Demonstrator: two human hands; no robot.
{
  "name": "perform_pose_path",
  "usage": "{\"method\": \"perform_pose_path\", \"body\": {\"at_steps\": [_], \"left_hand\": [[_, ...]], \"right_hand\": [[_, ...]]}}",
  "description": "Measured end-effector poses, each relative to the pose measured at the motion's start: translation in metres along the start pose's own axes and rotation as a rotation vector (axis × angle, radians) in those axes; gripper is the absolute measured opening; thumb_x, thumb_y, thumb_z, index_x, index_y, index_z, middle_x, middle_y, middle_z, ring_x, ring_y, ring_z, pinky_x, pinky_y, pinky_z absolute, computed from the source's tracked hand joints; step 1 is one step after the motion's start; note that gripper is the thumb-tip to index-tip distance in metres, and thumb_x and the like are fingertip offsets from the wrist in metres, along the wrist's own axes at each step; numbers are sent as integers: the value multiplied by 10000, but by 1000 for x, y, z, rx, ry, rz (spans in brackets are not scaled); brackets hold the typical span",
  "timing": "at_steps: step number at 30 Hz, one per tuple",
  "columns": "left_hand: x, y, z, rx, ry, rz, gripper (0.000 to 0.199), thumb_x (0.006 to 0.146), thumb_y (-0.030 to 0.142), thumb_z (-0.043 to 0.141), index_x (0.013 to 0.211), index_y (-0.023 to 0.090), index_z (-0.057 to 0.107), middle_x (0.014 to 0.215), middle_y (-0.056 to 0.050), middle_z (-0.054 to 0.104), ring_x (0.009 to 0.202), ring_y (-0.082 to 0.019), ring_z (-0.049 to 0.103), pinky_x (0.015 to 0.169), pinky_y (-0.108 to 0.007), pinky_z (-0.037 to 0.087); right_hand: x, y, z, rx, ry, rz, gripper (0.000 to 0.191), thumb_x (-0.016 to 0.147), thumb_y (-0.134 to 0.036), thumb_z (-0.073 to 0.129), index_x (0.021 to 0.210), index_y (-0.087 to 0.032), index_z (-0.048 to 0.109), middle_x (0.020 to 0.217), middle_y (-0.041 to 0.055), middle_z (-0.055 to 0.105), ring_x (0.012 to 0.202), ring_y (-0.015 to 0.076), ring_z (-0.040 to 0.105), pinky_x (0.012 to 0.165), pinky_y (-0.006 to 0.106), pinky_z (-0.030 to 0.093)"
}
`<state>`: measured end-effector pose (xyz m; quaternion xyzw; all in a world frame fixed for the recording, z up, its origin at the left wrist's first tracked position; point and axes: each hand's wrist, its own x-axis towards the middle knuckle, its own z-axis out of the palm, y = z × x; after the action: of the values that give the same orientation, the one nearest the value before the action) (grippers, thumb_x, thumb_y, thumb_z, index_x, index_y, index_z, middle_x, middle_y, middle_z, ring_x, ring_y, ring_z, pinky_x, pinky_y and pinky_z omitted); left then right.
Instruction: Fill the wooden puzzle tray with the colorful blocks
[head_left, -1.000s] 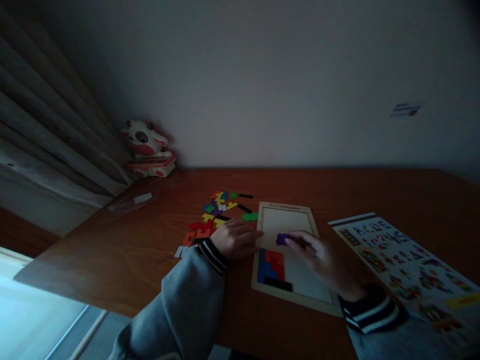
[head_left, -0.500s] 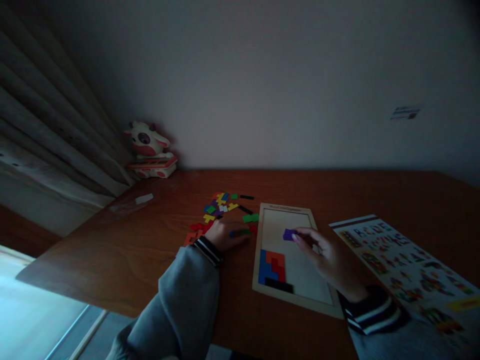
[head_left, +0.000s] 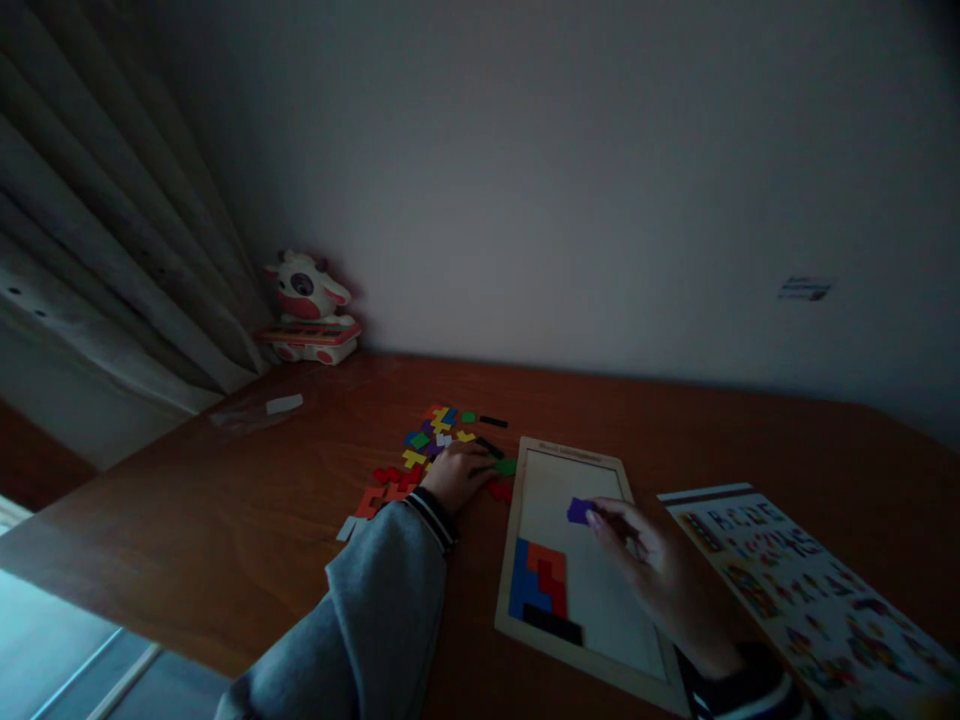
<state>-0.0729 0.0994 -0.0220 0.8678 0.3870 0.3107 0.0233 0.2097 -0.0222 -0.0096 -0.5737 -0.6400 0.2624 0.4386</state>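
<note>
Between the thumb and fingers of my right hand (head_left: 637, 540) is a purple piece (head_left: 580, 511), held above the bare part of a framed wooden board (head_left: 600, 670). Blue (head_left: 519, 580), orange and red pieces and a black bar (head_left: 551, 623) fill the board's near left corner. My left hand (head_left: 459, 474) reaches over the pile of loose coloured pieces, its fingertips beside a green piece (head_left: 506, 466) left of the board. Whether those fingers hold anything is too dim to tell. Red pieces (head_left: 499, 490) lie just below them.
A printed pattern sheet (head_left: 795, 580) lies right of the board. At the back left of the brown table (head_left: 300, 500) sits a cow-shaped toy (head_left: 311, 310), with a small white slip (head_left: 285, 404) in front of it. A curtain hangs at left.
The view has tilted upward, so things appear lower. My left hand has moved from over a dark piece and a green piece towards the green piece farther back. My right hand still holds the purple piece.
</note>
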Motion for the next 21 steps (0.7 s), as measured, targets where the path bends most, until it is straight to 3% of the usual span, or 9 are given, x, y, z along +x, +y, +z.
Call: {"method": "perform_pose_path", "body": {"at_steps": [6,10,15,21], "left_hand": [[-2,-2,-2,-10,-67,33,127,896,261,664,958,233,771,1020,-34,761,925,-198,713,845,-323,576],[-2,-1,-2,-10,1,70,152,896,268,656,993,200,750,1006,-62,757,913,-193,721,838,-314,591],[-1,6,-4,-110,181,109,198,915,324,636,989,173,741,993,-84,752,899,-187,724,818,-311,613],[-3,20,-3,-137,130,237,165,925,268,623,1015,187,735,1038,-83,737,917,-182,721,831,-310,620]], "right_hand": [[0,3,-1,-29,19,21,336,885,-525,574,1060,-259,679,965,53,745,892,224,700,766,338,575],[1,11,-4,-24,32,54,353,878,-536,582,1056,-248,683,967,56,741,909,227,697,758,333,575],[5,30,-11,-32,54,66,384,894,-528,573,1125,-229,640,1055,83,723,959,232,684,807,351,564],[10,23,-13,-59,64,60,367,883,-539,577,1046,-219,659,989,77,733,885,219,689,764,351,565]]}}
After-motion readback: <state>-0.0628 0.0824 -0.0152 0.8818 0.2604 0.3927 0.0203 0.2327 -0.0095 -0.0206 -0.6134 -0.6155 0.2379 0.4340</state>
